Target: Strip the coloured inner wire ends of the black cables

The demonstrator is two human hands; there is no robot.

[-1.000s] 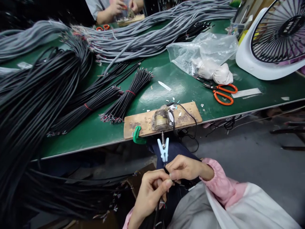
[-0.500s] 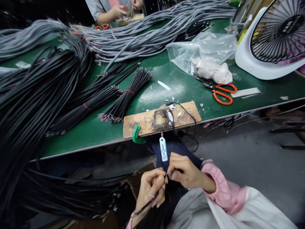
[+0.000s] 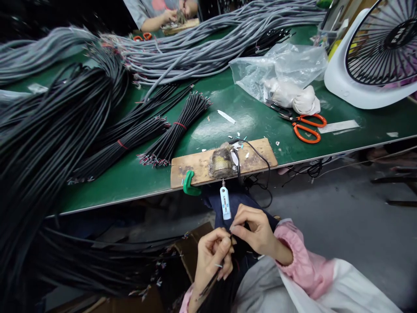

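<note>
My left hand (image 3: 213,252) is closed around a thin black cable (image 3: 210,282), which runs down along the wrist. A short pale bit of wire or tubing shows beside the fingers. Close by, my right hand (image 3: 252,228) pinches at the cable's end; the strands between the fingertips are too small to make out. Just beyond the hands, a light blue tool (image 3: 225,203) with a metal tip hangs at the table edge. Above it lies a wooden board (image 3: 190,167) bearing a worn, yellowish-brown block (image 3: 222,162) and scraps. A green clamp (image 3: 190,184) grips the board's front edge.
Tied bundles of black cables (image 3: 182,121) and long grey cables (image 3: 195,52) cover the green table (image 3: 224,100). Orange-handled scissors (image 3: 308,126), a plastic bag (image 3: 280,65) and a white fan (image 3: 345,89) stand right. Black cables fill a cardboard box (image 3: 195,248) below. A co-worker's hands (image 3: 177,13) work opposite.
My hands stay together at the cable end, with the right fingertips shifted slightly and the left hand turned a little more upright. The whole view has moved slightly.
</note>
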